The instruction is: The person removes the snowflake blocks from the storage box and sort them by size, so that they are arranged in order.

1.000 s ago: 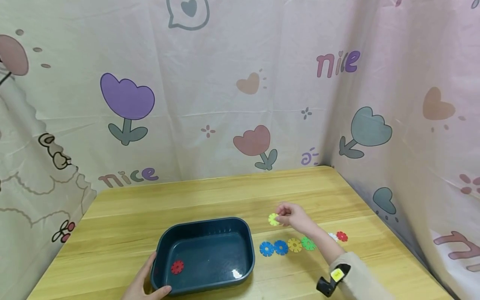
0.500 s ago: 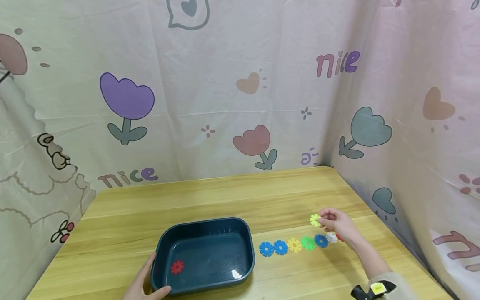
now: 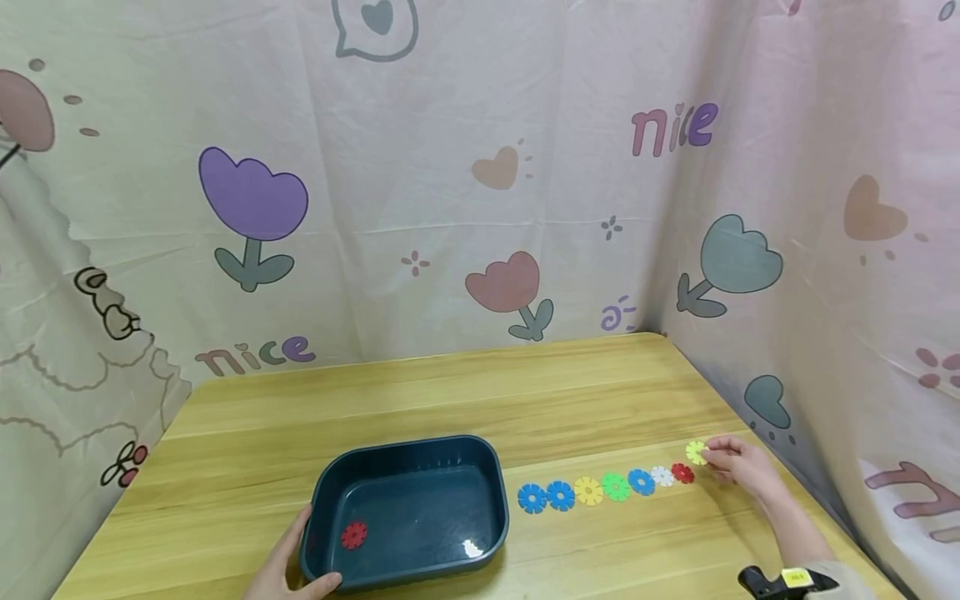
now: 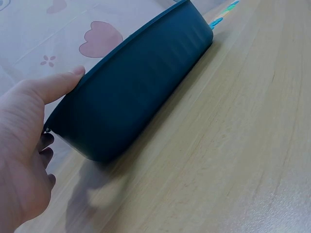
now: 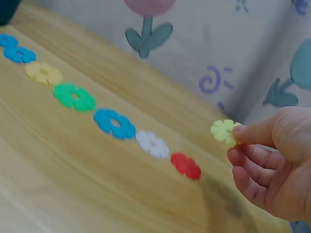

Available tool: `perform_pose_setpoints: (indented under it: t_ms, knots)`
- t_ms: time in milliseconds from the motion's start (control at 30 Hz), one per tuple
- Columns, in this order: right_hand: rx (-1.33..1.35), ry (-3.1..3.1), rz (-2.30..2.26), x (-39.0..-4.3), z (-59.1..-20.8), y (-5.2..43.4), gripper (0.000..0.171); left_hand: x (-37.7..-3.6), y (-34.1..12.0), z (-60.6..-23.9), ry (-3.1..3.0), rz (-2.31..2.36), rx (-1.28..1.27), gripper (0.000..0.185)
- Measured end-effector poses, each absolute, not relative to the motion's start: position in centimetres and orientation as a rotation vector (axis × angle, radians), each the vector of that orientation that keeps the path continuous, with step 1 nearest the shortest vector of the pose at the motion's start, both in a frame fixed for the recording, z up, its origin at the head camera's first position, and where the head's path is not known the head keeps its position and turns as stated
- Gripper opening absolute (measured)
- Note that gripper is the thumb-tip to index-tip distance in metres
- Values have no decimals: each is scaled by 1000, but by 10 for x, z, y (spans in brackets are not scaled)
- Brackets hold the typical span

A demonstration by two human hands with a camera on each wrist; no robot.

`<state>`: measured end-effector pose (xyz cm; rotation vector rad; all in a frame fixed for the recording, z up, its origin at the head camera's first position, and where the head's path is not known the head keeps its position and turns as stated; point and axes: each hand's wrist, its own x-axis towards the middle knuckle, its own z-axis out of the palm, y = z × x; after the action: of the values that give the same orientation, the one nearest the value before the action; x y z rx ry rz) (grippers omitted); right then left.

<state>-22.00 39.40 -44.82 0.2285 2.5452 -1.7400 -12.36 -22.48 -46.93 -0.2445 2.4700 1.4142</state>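
My right hand point(image 3: 746, 468) pinches a light-yellow snowflake disc point(image 5: 225, 132) between thumb and fingers, held above the table just past the right end of a row of discs. That row ends with a red disc point(image 5: 185, 166), with a white disc point(image 5: 152, 143) and a blue disc point(image 5: 114, 123) beside it. Further left lie a green disc point(image 3: 617, 487), an orange-yellow disc point(image 3: 588, 491) and two more blue ones. My left hand point(image 4: 29, 141) grips the near left corner of a dark blue-green plastic basin point(image 4: 131, 92), thumb over the rim. A single red disc point(image 3: 354, 535) lies inside the basin.
The wooden table point(image 3: 420, 400) backs onto a printed curtain point(image 3: 405, 167), which also hangs along its left and right sides. A wrist camera strap point(image 3: 783, 582) sits on the right sleeve.
My right hand has carried the light-yellow disc rightward along the row to beyond the red disc, uncovering the blue, white and red discs. The left hand and basin have stayed put.
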Motion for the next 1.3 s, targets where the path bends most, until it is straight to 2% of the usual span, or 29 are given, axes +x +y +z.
perform_pose_setpoints:
  t_ms: [167, 333, 567, 933, 1300]
  knots:
    - [388, 2567, -1668, -217, -458, 404, 30, -123, -222, -469, 2436, 1449, -281, 101]
    - [430, 2639, -1564, -217, -467, 408, 36, -124, -224, -473, 2406, 1470, -310, 103]
    - [444, 2751, -1437, -218, -471, 403, 31, -124, -228, -479, 2367, 1520, -323, 104]
    - [467, 2815, -1392, -218, -470, 402, 27, -125, -227, -479, 2377, 1519, -311, 103]
    - [449, 2874, -1343, -221, -453, 389, 40, -124, -229, -484, 2359, 1557, -329, 104]
